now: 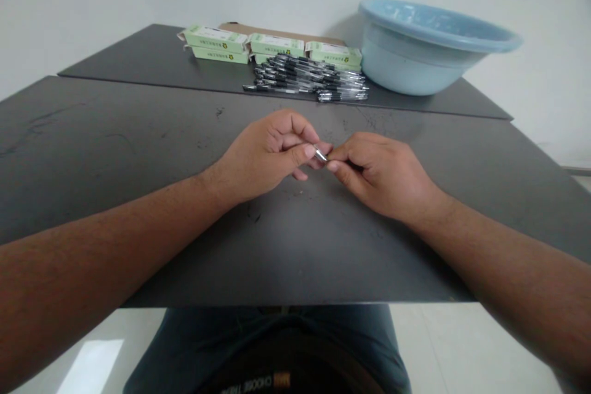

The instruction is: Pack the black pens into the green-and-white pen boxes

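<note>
A small shiny silver pen part (320,154) is held between my two hands above the middle of the dark table. My left hand (277,151) pinches its left end between thumb and fingers, with the other fingers curled behind. At its right end, the thumb and forefinger of my right hand (385,169) close on the tip. Whether more of a pen lies hidden within the fingers, I cannot tell. Beyond the hands lies a pile of clear pens (300,77) with black grips and silver tips.
Several light green boxes (219,40) stand stacked at the back, before a piece of brown cardboard (277,29). A large light blue basin (415,64) sits at the back right. The dark grey table (115,141) has a seam across it and its front edge near my lap.
</note>
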`<state>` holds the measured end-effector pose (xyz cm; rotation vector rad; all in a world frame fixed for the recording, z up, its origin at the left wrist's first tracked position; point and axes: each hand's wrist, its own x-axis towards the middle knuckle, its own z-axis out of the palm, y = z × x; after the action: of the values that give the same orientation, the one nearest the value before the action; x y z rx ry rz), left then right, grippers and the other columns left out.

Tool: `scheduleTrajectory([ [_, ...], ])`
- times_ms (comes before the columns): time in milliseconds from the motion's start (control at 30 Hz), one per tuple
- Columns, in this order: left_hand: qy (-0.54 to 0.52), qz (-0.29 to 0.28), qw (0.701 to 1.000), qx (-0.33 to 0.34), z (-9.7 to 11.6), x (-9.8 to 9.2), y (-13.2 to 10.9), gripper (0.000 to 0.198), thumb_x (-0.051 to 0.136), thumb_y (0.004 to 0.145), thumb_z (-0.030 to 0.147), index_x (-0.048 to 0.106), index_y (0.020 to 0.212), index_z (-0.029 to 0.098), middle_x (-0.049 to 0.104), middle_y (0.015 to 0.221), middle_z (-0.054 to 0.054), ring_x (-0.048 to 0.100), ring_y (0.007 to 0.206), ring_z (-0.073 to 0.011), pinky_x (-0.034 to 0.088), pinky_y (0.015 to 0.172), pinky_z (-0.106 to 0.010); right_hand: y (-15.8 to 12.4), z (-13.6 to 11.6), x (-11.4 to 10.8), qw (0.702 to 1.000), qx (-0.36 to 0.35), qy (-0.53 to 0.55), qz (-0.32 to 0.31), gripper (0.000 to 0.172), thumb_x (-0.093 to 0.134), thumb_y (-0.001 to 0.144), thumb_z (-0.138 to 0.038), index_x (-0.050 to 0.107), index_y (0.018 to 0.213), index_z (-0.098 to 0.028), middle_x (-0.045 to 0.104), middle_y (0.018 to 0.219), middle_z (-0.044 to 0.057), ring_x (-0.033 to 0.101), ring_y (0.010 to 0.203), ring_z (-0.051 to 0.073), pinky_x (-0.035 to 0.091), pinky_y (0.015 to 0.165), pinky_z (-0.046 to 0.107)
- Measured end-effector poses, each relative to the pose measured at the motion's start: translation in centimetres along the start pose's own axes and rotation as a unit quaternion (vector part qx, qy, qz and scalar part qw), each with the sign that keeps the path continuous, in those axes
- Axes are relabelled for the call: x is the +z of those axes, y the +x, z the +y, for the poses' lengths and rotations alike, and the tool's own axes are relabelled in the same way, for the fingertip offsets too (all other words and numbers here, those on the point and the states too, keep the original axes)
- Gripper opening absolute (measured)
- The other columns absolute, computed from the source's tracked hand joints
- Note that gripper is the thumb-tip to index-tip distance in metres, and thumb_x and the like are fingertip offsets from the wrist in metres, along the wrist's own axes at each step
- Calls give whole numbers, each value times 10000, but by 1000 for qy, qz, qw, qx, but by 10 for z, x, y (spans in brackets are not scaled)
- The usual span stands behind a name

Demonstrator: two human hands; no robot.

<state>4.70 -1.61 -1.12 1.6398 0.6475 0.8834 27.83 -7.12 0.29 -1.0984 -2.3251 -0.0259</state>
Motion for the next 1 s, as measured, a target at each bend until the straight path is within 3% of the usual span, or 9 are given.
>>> scheduleTrajectory([
  [333,31,17,999,2,1,-5,2,156,725,924,263,605,1004,204,828,1028,-65,818,886,-203,655,667,-259,-1,3,0,1000,3,16,-16,171,633,1058,-314,754,973,-230,804,936,57,734,863,216,548,800,348],
  [533,125,94,987,-23,9,-35,15,146,653,889,238,625,1028,200,782,906,-60,784,755,-214,572,599,-281,-1,11,-3,1000,28,0,5,169,631,1050,-287,781,1010,-222,820,955,68,753,889,230,570,836,362],
  [633,320,46,944,-66,13,-55,20,189,589,837,206,713,978,188,720,749,-39,693,645,-206,565,705,-346,-1,17,-4,999,39,-18,11,180,624,1049,-287,786,1009,-220,823,967,76,762,910,238,576,851,369],
  [700,443,2,894,-59,14,-66,21,253,613,835,222,768,1032,190,723,755,-43,713,764,-243,567,844,-372,-1,21,-5,998,47,-28,14,180,629,1044,-303,787,999,-230,827,974,76,766,918,248,581,855,381],
  [767,501,-31,864,-47,13,-72,20,316,628,861,257,785,1130,200,756,820,-47,728,874,-259,554,920,-365,0,25,-5,998,53,-37,19,182,627,1039,-311,787,990,-240,830,975,77,767,916,257,585,852,392],
  [867,509,-57,858,-35,11,-71,18,366,608,904,291,767,1222,201,794,922,-54,732,909,-247,551,931,-350,-1,33,-5,997,53,-48,25,188,622,1035,-321,788,986,-248,835,977,79,767,908,264,582,836,397],
  [1000,516,-89,852,-9,12,-58,15,363,501,926,218,765,1174,191,807,1094,-88,734,1008,-257,543,966,-366,-2,46,-3,996,61,-66,12,181,630,1029,-318,792,987,-249,833,973,79,755,907,260,557,808,380],
])
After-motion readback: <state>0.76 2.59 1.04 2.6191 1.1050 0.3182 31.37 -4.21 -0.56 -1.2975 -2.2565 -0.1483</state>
